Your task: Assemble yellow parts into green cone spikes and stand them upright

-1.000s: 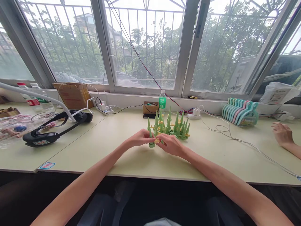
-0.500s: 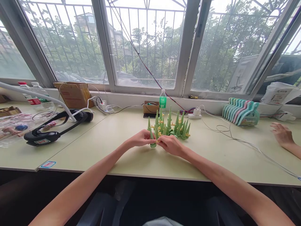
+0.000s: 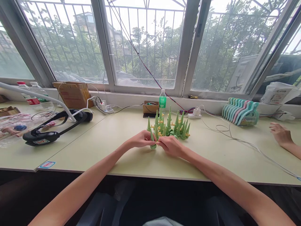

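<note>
My left hand (image 3: pixel 141 139) is closed around a green plant watering spike (image 3: pixel 153 146), which stands point up with its wide base at or just above the table. From the right, my right hand (image 3: pixel 171 145) pinches the small yellow valve (image 3: pixel 157 142) on that spike's side. Fingers cover most of the valve. Just beyond both hands stands a cluster of similar green spikes (image 3: pixel 169 122), most with points up and yellow valves sticking out sideways. Several green caps or bases (image 3: pixel 173 133) lie among them.
Behind the cluster are a green-labelled bottle (image 3: pixel 162 99) and a small cardboard box (image 3: pixel 150 108). Left lies a black headset (image 3: pixel 42 138). Teal and pink hangers (image 3: pixel 242 111) stand at the right, near a white cable (image 3: pixel 249 145). Another person's hand (image 3: pixel 281 133) rests at the far right.
Both hands keep their grip on the spike and its valve, with only a very slight shift of the fingers. The cluster stays as it was.
</note>
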Demonstrator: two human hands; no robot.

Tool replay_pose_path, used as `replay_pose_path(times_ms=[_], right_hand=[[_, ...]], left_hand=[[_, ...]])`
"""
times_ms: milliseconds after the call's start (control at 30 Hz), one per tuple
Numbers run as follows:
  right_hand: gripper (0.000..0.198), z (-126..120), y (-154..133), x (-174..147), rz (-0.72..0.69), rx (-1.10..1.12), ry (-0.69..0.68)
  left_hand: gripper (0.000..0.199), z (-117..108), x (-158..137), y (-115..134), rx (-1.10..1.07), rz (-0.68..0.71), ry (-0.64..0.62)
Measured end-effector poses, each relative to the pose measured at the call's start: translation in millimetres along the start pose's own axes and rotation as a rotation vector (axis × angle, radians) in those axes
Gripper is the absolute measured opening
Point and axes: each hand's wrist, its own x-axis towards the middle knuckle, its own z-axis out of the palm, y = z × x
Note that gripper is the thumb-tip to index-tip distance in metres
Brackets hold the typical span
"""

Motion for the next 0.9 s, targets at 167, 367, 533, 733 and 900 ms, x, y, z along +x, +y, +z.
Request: replay_pose_path(times_ms=[167,367,533,733,900], right_hand=[[0.036,0,0,0,0.005,-0.036,-0.007],[0.038,0,-1,1,0.017,-0.033,0.023],[0.04,1,-1,2,0.057,0.004,0.089],[0.039,0,1,3,0.101,0.058,0.185],[0.034,1,2,4,0.132,0.076,0.243]], left_hand=[[0.036,1,0,-1,0.003,0.003,-0.013],[0.035,3,0,2,0.017,0.003,0.009],[0.036,2,1,1,-0.002,0.004,0.102],[0.038,-3,-1,5,-0.159,0.004,0.146],[0.028,-2,1,10,-0.239,-0.024,0.253]])
